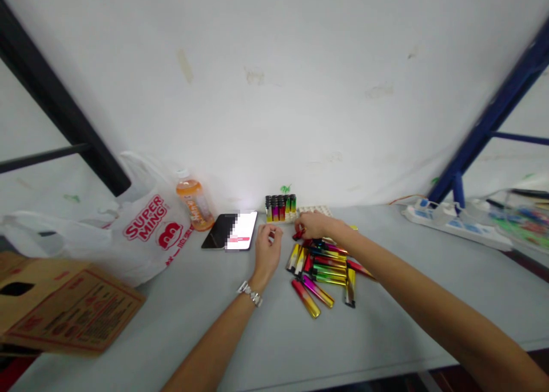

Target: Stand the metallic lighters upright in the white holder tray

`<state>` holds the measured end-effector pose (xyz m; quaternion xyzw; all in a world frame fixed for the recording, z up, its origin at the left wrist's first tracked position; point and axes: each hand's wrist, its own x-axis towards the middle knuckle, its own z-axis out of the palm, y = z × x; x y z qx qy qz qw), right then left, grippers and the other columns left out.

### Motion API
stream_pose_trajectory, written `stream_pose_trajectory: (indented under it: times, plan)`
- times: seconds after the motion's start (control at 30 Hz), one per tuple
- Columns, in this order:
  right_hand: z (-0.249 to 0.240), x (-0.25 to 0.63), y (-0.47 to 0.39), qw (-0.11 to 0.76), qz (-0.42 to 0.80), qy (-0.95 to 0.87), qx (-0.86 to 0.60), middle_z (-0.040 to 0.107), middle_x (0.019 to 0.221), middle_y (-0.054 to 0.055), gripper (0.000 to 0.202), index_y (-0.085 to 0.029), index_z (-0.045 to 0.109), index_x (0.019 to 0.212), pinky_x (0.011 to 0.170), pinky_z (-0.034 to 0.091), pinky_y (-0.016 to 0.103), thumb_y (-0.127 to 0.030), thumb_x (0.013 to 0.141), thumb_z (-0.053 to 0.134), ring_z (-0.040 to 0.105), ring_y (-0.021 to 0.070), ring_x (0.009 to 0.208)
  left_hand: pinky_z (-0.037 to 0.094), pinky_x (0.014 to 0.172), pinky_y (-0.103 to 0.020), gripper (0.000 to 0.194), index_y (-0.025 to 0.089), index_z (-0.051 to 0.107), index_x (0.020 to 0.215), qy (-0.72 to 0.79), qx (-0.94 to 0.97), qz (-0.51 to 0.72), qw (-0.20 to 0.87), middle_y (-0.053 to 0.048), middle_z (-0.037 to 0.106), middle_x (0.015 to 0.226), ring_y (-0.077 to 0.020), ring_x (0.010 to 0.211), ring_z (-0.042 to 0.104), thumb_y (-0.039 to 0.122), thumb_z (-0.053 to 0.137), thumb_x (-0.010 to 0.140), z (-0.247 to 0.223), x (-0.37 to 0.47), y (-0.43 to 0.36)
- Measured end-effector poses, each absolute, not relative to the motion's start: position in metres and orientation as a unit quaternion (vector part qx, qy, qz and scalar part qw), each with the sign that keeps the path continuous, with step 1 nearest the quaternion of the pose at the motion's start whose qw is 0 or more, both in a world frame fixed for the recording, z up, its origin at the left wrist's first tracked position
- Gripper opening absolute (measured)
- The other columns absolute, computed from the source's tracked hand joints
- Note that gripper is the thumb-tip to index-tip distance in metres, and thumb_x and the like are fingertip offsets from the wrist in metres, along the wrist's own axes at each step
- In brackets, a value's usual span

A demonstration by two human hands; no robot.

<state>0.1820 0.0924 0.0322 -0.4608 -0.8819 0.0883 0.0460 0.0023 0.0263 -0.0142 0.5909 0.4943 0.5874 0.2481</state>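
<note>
Several shiny lighters in red, gold, green and purple lie in a loose pile on the grey table. Behind them, more lighters stand upright in rows in a pale tray. My right hand is at the back of the pile, its fingers closed on a red lighter. To the left, my left hand is curled in front of the upright lighters, thumb and fingertips close together; whatever it might hold is too small to make out. A silver bracelet is on my left wrist.
A tablet, an orange drink bottle, a white plastic bag and a cardboard box are on the left. A pale perforated tray lies behind my right hand. At the right is a power strip.
</note>
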Motion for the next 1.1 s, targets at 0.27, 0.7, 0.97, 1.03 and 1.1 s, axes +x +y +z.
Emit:
stream_pose_trajectory:
  times: [0.27,0.7,0.97,1.03,1.1]
  plan:
    - [0.029,0.168,0.095,0.114,0.087,-0.89,-0.433,0.07,0.079,0.005,0.023,-0.019,0.07,0.088,0.057,0.037,0.025,-0.017,0.066,0.072,0.058,0.0169,0.066,0.044,0.066,-0.026,0.015,0.019,0.062,0.085,0.497,0.589,0.588,0.247,-0.003,0.061,0.087,-0.014,0.072,0.055,0.033,0.058,0.087,-0.017,-0.001,0.028]
    - [0.006,0.145,0.037,0.444,0.335,-0.722,-0.412,0.07,0.08,0.002,0.02,-0.017,0.066,0.093,0.059,0.047,0.024,-0.033,0.08,0.066,0.061,0.0129,0.062,0.051,0.074,-0.026,0.028,0.018,0.066,0.099,0.426,0.603,0.62,0.267,-0.007,0.064,0.099,-0.0171,0.091,0.062,0.043,0.057,0.091,-0.008,0.005,0.022]
    - [0.003,0.162,0.019,0.501,0.264,-0.686,-0.456,0.066,0.067,0.003,0.031,-0.017,0.066,0.078,0.056,0.043,0.025,-0.044,0.089,0.056,0.056,0.014,0.058,0.041,0.05,-0.018,0.036,0.02,0.054,0.099,0.392,0.534,0.64,0.39,0.005,0.052,0.063,-0.0079,0.051,0.048,0.055,0.045,0.094,-0.003,0.009,0.012]
    - [0.002,0.165,0.019,0.507,0.266,-0.679,-0.46,0.066,0.066,0.004,0.035,-0.016,0.064,0.074,0.057,0.044,0.026,-0.044,0.091,0.053,0.056,0.0144,0.058,0.028,0.041,-0.017,0.04,0.02,0.054,0.098,0.392,0.513,0.637,0.422,0.008,0.042,0.057,-0.0056,0.043,0.035,0.059,0.048,0.091,-0.003,0.011,0.011]
    - [0.0,0.166,0.02,0.504,0.262,-0.679,-0.466,0.065,0.064,0.004,0.036,-0.016,0.064,0.072,0.057,0.044,0.026,-0.044,0.092,0.052,0.057,0.0147,0.057,0.022,0.04,-0.017,0.044,0.018,0.057,0.093,0.392,0.5,0.63,0.446,0.009,0.037,0.055,-0.0048,0.042,0.029,0.061,0.052,0.088,-0.004,0.013,0.01]
